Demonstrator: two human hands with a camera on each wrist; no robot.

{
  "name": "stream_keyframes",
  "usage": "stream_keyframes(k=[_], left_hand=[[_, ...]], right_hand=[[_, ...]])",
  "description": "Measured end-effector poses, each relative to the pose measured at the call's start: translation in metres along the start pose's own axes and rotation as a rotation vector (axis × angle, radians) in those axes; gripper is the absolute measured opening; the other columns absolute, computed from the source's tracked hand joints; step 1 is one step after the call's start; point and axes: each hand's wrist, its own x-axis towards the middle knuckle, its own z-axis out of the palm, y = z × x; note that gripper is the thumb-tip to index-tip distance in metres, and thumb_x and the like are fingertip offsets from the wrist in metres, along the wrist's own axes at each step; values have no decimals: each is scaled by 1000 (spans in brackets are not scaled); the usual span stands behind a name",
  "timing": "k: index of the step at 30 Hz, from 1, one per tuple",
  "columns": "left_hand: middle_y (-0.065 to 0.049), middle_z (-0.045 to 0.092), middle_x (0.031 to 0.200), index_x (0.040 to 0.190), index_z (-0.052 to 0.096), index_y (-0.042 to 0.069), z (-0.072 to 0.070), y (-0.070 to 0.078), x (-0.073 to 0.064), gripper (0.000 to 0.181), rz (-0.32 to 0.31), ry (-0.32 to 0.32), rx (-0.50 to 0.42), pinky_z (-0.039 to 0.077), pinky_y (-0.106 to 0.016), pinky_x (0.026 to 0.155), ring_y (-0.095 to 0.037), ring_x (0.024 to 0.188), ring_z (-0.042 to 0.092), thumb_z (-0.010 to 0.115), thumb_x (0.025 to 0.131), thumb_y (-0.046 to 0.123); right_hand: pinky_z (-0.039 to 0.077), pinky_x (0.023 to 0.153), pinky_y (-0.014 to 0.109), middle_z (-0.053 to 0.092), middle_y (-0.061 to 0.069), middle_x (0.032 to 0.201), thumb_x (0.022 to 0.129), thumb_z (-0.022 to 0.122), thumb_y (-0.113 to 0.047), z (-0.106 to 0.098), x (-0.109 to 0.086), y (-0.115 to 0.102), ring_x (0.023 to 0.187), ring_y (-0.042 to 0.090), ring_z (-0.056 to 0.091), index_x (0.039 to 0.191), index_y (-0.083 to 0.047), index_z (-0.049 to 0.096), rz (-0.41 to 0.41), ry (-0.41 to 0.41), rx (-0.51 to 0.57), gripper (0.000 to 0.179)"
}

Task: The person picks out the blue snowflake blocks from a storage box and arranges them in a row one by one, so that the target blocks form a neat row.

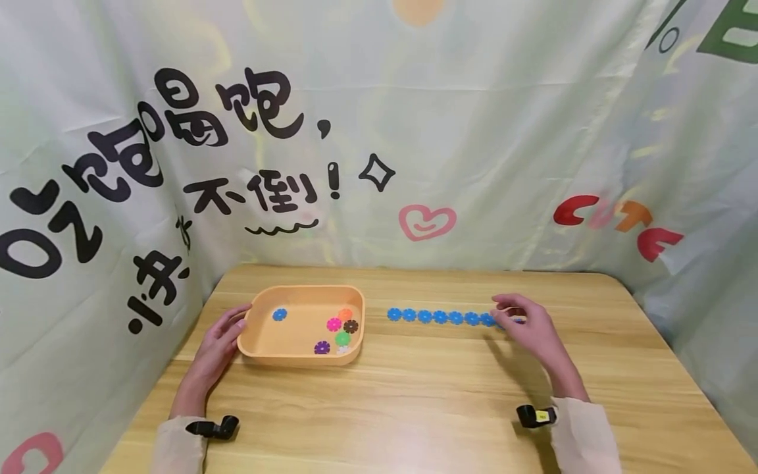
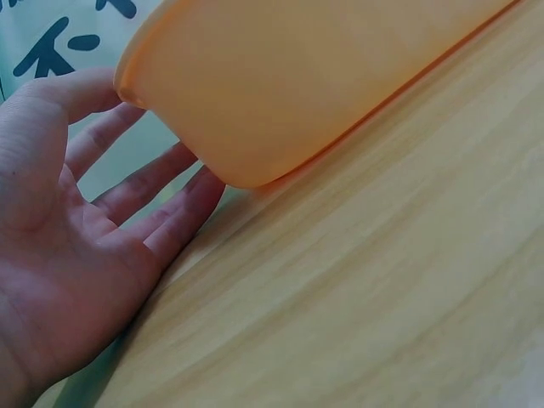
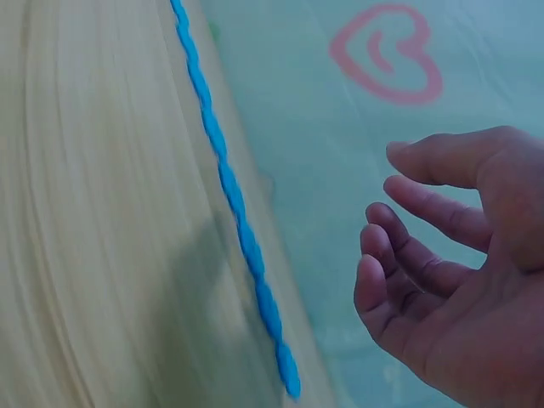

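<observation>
My left hand [image 1: 216, 345] rests against the left end of an orange plastic tray [image 1: 296, 337]; in the left wrist view its thumb touches the rim and its loosely extended fingers touch the outer wall. Inside the tray lies one blue flower-shaped disc [image 1: 279, 315] at the left. To the right of the tray, several blue notched discs [image 1: 440, 317] lie flat in a straight line on the table. Above the right end of that line hovers my right hand [image 1: 530, 329], its fingers loosely bent around nothing; the right wrist view shows it apart from the discs.
Along the tray's right side are a pink disc [image 1: 334, 324], an orange disc [image 1: 345, 314], a brown disc [image 1: 351, 326], a green disc [image 1: 342, 338], a purple disc [image 1: 322, 347] and a whitish disc [image 1: 343, 350]. A printed curtain [image 1: 355, 131] hangs around the wooden table [image 1: 403, 408].
</observation>
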Motion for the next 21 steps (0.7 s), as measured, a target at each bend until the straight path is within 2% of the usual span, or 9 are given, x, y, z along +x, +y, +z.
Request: stream_keyframes(k=[5, 10, 17, 21], left_hand=[[-4, 51, 140, 152, 41, -2, -3, 0, -1, 48, 5, -11, -13, 53, -24, 95, -12, 123, 59, 52, 109, 16], [-5, 50, 140, 152, 40, -2, -2, 1, -1, 48, -7, -7, -15, 53, -24, 95, -12, 123, 59, 52, 109, 15], [-3, 51, 139, 152, 41, -1, -1, 2, 0, 47, -16, 4, -21, 53, -23, 95, -12, 122, 60, 52, 109, 15], [0, 53, 137, 152, 41, 0, -1, 1, 0, 48, -23, 7, -17, 53, -23, 94, -10, 120, 60, 53, 109, 17]], right_hand=[[54, 85, 32, 66, 19, 118, 102, 67, -21, 19, 4, -17, 107, 32, 61, 133, -1, 63, -16, -32, 50, 37], [56, 87, 35, 65, 21, 119, 101, 69, -18, 39, 5, -33, 107, 29, 63, 133, -4, 63, -51, -37, 111, 35], [57, 89, 39, 66, 10, 116, 98, 73, -19, 75, 8, -58, 106, 24, 64, 132, -9, 65, -115, -44, 194, 36], [57, 90, 45, 67, 7, 116, 98, 73, -18, 95, 12, -77, 106, 24, 64, 132, -10, 64, -150, -90, 233, 36]])
